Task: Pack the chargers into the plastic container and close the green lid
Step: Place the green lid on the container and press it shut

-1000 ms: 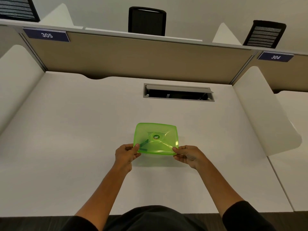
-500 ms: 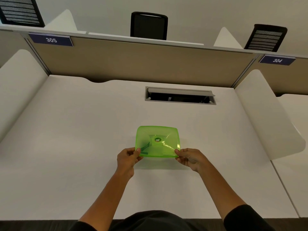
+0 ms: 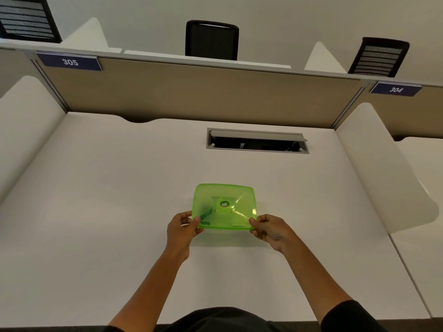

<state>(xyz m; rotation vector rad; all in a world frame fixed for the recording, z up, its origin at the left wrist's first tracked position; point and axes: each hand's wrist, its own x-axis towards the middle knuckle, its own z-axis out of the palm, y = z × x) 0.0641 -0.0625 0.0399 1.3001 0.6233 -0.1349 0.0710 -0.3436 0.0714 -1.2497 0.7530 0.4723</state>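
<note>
A translucent green lid (image 3: 224,200) with a round sticker at its middle covers the plastic container, which stands on the white desk (image 3: 107,200) in front of me. My left hand (image 3: 181,230) pinches the lid's near left corner between thumb and fingers. My right hand (image 3: 271,228) pinches its near right corner the same way. A dark shape shows dimly through the lid at the left. No charger is in plain sight, and the container's body is hidden under the lid.
A grey cable slot (image 3: 256,141) lies open in the desk behind the container. White side dividers (image 3: 383,168) flank the desk, and a tan partition (image 3: 203,97) closes the back. Black chairs (image 3: 212,40) stand beyond it.
Both hands keep their hold on the lid's near corners. The scene has slid slightly lower in the frame as my head moved; the container stays in place on the desk.
</note>
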